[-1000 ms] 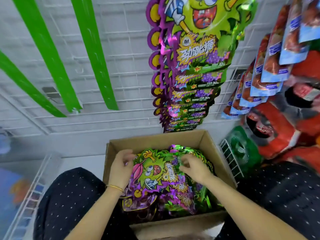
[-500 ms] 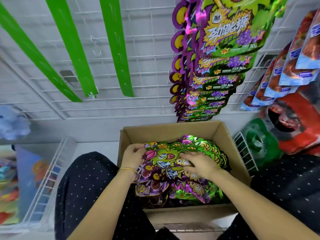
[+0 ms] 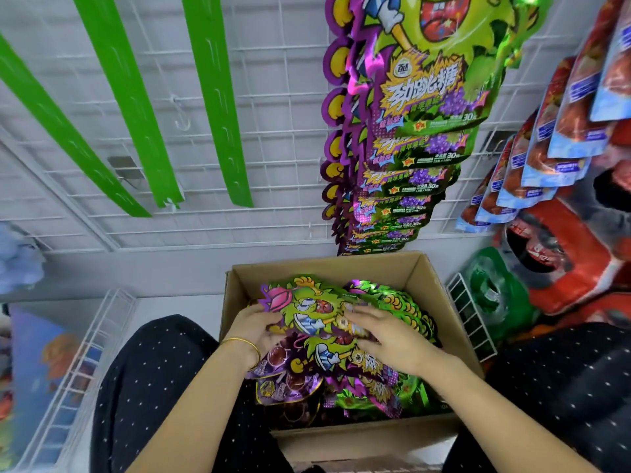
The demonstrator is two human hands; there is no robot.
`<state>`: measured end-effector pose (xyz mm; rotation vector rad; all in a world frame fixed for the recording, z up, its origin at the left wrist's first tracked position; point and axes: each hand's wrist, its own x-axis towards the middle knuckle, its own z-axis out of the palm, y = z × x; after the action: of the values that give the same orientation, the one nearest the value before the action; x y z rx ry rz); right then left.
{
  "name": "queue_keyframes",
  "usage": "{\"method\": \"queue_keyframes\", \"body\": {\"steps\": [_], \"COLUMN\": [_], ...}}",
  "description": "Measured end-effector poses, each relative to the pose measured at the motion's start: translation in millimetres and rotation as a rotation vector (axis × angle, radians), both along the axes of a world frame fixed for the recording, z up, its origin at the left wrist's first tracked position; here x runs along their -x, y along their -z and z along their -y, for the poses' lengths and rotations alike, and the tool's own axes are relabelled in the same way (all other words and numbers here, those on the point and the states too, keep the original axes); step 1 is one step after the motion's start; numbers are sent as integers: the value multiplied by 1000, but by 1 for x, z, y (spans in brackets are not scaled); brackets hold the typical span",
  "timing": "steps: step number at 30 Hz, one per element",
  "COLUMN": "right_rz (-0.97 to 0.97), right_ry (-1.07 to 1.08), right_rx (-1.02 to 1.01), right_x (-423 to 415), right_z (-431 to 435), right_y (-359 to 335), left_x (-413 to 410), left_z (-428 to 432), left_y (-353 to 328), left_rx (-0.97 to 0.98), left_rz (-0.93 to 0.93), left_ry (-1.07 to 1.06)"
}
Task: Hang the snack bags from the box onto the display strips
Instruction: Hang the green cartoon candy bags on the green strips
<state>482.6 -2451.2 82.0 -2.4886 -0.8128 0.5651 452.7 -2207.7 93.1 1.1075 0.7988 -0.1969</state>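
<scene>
An open cardboard box (image 3: pixel 440 288) stands between my knees, filled with several green-and-purple snack bags (image 3: pixel 403 302). My left hand (image 3: pixel 254 331) grips the left side of a stack of these bags (image 3: pixel 307 308), fingers curled under it. My right hand (image 3: pixel 386 331) lies on top of the stack's right side with fingers spread. One display strip (image 3: pixel 403 138) on the wire grid is full of the same bags. Three green display strips (image 3: pixel 136 107) hang bare to the left.
A white wire grid wall (image 3: pixel 280 131) stands behind the box. Red and blue snack bags (image 3: pixel 560 131) hang at the right, above red and green packs (image 3: pixel 563 268). A white wire basket (image 3: pixel 85 353) with colourful packs sits at the left. My dotted dark trousers (image 3: pixel 153 387) flank the box.
Both hands have gathered the top bags into a stack and raised its far edge a little inside the box. The camera has tilted slightly.
</scene>
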Motion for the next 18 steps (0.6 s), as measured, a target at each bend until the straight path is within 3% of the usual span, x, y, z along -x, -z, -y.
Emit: {"method": "queue_keyframes", "body": {"steps": [2,3,6,9,14,16,18], "right_rz": [-219,-198,129,170,-50,4,111], "right_ry": [56,120,186,145,209,235,297], "right_rx": [-56,-111,-197,-167,-462,-504,-550], "right_x": [-4,-8,-22,-39,-56,-60,-64], "right_z": [3,3,-8,-17,3,17,30], "right_y": [-20,-30,-60,-88,-140,-172,-210], "left_x": [2,3,-1,-13,-39,-50,-71], "left_z": [-2,-2,7,18,24,29,37], "left_y": [-2,-5,-31,-70,-142,-185,-234], "left_rx": [-248,-377,-612,-822,-876,-710,-685], "left_rz": [62,118,315,484,550,601,730], "left_ry": [154,254,528,790,954,885,680]}}
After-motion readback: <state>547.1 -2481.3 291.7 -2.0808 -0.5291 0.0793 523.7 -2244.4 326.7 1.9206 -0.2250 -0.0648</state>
